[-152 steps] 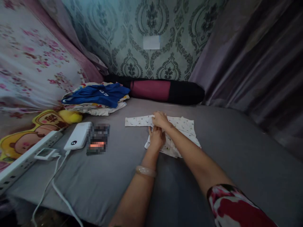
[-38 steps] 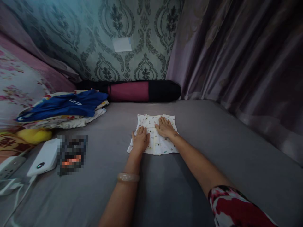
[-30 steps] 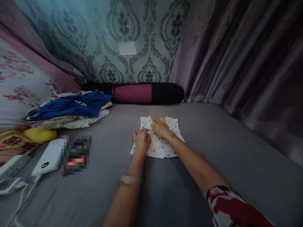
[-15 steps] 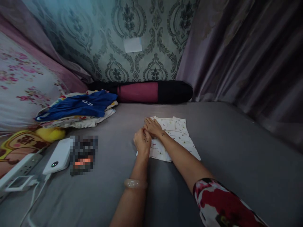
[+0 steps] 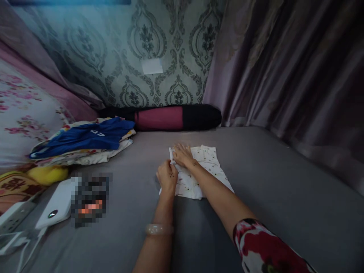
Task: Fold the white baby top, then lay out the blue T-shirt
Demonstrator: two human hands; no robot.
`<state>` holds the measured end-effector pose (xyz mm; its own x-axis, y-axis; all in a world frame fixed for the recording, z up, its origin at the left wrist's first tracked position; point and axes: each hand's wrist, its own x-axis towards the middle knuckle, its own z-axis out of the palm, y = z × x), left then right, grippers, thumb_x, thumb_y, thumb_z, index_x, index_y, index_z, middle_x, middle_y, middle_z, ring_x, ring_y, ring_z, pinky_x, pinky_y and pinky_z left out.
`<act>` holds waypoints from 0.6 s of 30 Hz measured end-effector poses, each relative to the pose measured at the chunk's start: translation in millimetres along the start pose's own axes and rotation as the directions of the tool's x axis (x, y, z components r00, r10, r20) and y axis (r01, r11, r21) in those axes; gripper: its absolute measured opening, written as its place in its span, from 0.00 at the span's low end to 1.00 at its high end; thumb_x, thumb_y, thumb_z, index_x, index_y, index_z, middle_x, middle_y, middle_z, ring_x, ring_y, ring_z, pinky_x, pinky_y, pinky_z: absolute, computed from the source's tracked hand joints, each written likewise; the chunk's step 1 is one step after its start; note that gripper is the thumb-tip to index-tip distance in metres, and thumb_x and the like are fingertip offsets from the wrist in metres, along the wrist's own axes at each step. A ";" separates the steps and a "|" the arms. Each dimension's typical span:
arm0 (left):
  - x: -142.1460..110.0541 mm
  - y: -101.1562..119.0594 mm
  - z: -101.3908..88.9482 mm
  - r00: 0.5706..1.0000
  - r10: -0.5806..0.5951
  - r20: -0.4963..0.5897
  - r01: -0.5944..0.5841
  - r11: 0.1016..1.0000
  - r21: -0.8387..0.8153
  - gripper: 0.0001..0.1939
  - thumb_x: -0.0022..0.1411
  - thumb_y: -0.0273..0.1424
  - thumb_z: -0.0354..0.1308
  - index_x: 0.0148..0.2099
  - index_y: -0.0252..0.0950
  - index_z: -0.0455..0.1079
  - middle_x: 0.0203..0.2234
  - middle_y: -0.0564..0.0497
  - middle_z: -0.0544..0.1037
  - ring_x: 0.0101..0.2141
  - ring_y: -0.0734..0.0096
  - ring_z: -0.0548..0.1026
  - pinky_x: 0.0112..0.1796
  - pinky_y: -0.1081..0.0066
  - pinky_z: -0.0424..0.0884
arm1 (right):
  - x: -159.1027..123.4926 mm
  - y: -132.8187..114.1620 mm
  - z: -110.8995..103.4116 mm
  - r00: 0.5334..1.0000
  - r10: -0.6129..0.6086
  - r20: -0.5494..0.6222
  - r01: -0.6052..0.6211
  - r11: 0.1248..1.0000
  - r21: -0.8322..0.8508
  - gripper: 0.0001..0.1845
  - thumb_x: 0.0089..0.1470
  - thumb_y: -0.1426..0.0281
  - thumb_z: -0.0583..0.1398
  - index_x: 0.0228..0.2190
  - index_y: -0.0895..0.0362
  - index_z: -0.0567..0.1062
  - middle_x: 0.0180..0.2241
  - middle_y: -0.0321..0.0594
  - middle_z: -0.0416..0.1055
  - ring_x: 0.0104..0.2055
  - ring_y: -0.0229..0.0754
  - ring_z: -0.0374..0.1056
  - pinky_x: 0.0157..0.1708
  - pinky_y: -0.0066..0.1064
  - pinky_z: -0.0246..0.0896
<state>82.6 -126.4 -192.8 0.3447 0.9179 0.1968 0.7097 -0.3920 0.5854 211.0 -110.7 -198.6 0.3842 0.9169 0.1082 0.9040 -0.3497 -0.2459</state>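
Note:
A small white garment [image 5: 212, 163] with a tiny scattered print lies folded on the grey bed sheet [image 5: 270, 182]; its exact kind is hard to make out. At its left edge, my left hand [image 5: 167, 174] is closed, the fingers curled onto the cloth and mostly hidden from view. Just beyond, my right hand [image 5: 182, 155] rests flat on the garment's upper left part, fingers stretched out and slightly blurred. A pale bangle [image 5: 158, 229] circles my left wrist.
To the left is a pile of clothes topped by a blue shirt [image 5: 88, 137]. Nearer are a yellow plush [image 5: 48, 174], a white power bank [image 5: 59, 203], a power strip [image 5: 17, 216] and a pixelated object [image 5: 91, 199]. A black-and-maroon roll [image 5: 159, 118] lies along the wall.
The view has shifted slightly up and right. My right hand has come a little away from my left hand, its fingers more spread on the cloth. My left hand stays at the left edge.

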 end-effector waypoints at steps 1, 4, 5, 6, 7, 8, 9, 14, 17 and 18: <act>-0.3 0.7 0.2 1.000 0.004 0.006 -0.004 1.000 0.001 0.18 0.63 0.26 0.46 0.50 0.32 0.71 0.43 0.42 0.78 0.46 0.59 0.74 0.46 0.63 0.65 | -3.1 3.3 0.0 0.999 0.045 -0.030 -0.045 0.999 -0.021 0.29 0.65 0.61 0.43 0.63 0.56 0.56 0.65 0.49 0.50 0.68 0.51 0.41 0.63 0.52 0.27; -0.7 2.2 1.2 0.999 0.031 0.035 -0.031 1.000 0.001 0.18 0.64 0.27 0.46 0.51 0.33 0.72 0.43 0.42 0.78 0.46 0.59 0.74 0.47 0.63 0.65 | -12.2 12.0 4.5 0.992 0.119 -0.041 -0.121 0.991 -0.053 0.28 0.65 0.60 0.42 0.63 0.54 0.58 0.65 0.49 0.50 0.67 0.52 0.41 0.62 0.54 0.30; -0.7 2.3 1.6 0.998 0.039 0.045 -0.039 0.999 0.003 0.18 0.64 0.27 0.46 0.51 0.33 0.72 0.44 0.42 0.78 0.46 0.59 0.74 0.47 0.63 0.65 | -14.3 13.9 6.6 0.992 0.119 -0.042 -0.122 0.991 -0.058 0.28 0.65 0.61 0.42 0.63 0.53 0.58 0.65 0.48 0.50 0.67 0.51 0.42 0.62 0.54 0.30; -0.6 2.3 2.1 0.998 0.044 0.051 -0.044 0.999 0.006 0.18 0.64 0.27 0.46 0.51 0.33 0.72 0.44 0.42 0.78 0.47 0.59 0.74 0.47 0.64 0.65 | -15.7 15.1 8.6 0.992 0.113 -0.051 -0.116 0.991 -0.063 0.27 0.65 0.61 0.42 0.62 0.53 0.58 0.65 0.48 0.50 0.67 0.50 0.42 0.62 0.53 0.31; -0.5 2.1 2.5 0.998 0.046 0.053 -0.046 0.999 0.010 0.18 0.64 0.27 0.46 0.51 0.33 0.72 0.44 0.42 0.78 0.47 0.59 0.74 0.47 0.64 0.65 | -16.6 15.8 10.1 0.992 0.105 -0.063 -0.110 0.992 -0.067 0.27 0.65 0.62 0.42 0.62 0.53 0.58 0.65 0.48 0.50 0.66 0.50 0.43 0.62 0.53 0.31; -0.3 1.9 2.8 0.998 0.044 0.053 -0.044 0.999 0.014 0.18 0.64 0.28 0.46 0.51 0.34 0.72 0.45 0.42 0.78 0.47 0.59 0.74 0.48 0.64 0.64 | -16.9 15.9 11.2 0.992 0.103 -0.070 -0.108 0.992 -0.069 0.27 0.65 0.62 0.42 0.62 0.53 0.59 0.65 0.48 0.51 0.66 0.50 0.43 0.62 0.52 0.31; -0.2 1.8 2.9 0.998 0.041 0.056 -0.042 0.999 0.018 0.18 0.64 0.28 0.47 0.51 0.34 0.72 0.45 0.43 0.78 0.47 0.60 0.74 0.48 0.64 0.64 | -16.7 15.8 11.7 0.992 0.105 -0.070 -0.109 0.992 -0.068 0.27 0.65 0.62 0.43 0.62 0.53 0.59 0.65 0.47 0.51 0.66 0.49 0.43 0.62 0.52 0.31; -1.1 1.7 1.7 0.996 0.047 0.074 -0.049 0.998 0.027 0.17 0.63 0.28 0.47 0.50 0.35 0.72 0.43 0.43 0.79 0.47 0.61 0.74 0.47 0.66 0.64 | -13.1 14.3 8.7 0.991 0.134 -0.022 -0.135 0.990 -0.035 0.28 0.65 0.61 0.42 0.63 0.53 0.58 0.66 0.47 0.49 0.67 0.49 0.42 0.62 0.52 0.30; -1.9 1.5 1.0 0.996 0.066 0.067 -0.067 0.998 0.010 0.17 0.64 0.28 0.47 0.50 0.34 0.72 0.44 0.42 0.78 0.47 0.60 0.74 0.47 0.64 0.64 | -13.1 17.7 3.9 0.992 0.124 -0.002 -0.124 0.992 0.026 0.29 0.66 0.60 0.41 0.63 0.55 0.56 0.66 0.48 0.49 0.67 0.49 0.42 0.63 0.49 0.32; -2.0 1.4 1.0 0.995 0.070 0.065 -0.071 0.997 0.004 0.17 0.64 0.28 0.47 0.50 0.34 0.72 0.44 0.42 0.78 0.47 0.60 0.74 0.47 0.64 0.64 | -14.3 20.4 1.8 0.993 0.120 -0.009 -0.120 0.992 0.045 0.29 0.66 0.60 0.41 0.64 0.55 0.55 0.66 0.48 0.49 0.67 0.49 0.42 0.63 0.48 0.33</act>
<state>83.5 -128.9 -193.2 0.4329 0.8821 0.1859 0.6860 -0.4561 0.5668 223.6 -130.6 -206.8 0.4919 0.8664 0.0865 0.8422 -0.4482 -0.2998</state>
